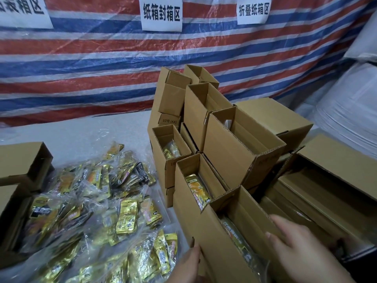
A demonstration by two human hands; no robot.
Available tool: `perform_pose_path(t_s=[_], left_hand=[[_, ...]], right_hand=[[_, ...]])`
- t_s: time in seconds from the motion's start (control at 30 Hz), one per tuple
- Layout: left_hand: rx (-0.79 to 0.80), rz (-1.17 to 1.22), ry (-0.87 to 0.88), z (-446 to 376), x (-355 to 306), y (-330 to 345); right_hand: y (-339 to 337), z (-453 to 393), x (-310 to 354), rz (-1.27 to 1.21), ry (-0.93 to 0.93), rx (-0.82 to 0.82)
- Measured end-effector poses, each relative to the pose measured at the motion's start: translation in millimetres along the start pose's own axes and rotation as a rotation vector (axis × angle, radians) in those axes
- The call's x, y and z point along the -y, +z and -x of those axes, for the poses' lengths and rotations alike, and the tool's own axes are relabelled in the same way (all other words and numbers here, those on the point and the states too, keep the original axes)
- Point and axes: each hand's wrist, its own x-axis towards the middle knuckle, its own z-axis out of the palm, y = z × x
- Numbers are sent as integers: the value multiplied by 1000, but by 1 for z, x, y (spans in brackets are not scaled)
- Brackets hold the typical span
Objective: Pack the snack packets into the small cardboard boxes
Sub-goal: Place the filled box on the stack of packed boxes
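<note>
Nearest open box [222, 242], packet [242, 245] inside: left hand [186, 266] pressed against its left wall, fingers straight; right hand [304, 248] resting on its right rim, fingers relaxed, clasping nothing. Left of that box, loose snack packets [98, 217] heaped on desk [81, 131].

I see the snack packets [98, 211] heaped left on the table [81, 127], open cardboard boxes [224, 144] stacked right, tarp [81, 68] behind.
</note>
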Motion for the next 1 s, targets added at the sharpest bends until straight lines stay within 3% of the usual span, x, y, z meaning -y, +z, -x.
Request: perform_pose_path(t_s=[0.23, 0.37, 0.7, 1.0], left_hand=[[56, -232, 432, 33, -22, -24], [-10, -234, 654, 36, -82, -43], [-71, -116, 610, -59, -237, -48], [-32, 29, 584, -132, -283, -36]], right_hand=[[-35, 7, 30, 74, -84, -8], [-58, -10, 74, -27, -182, -61], [-75, -152, 214, -30, -330, -344], [-70, -233, 248, 48, -274, -317]])
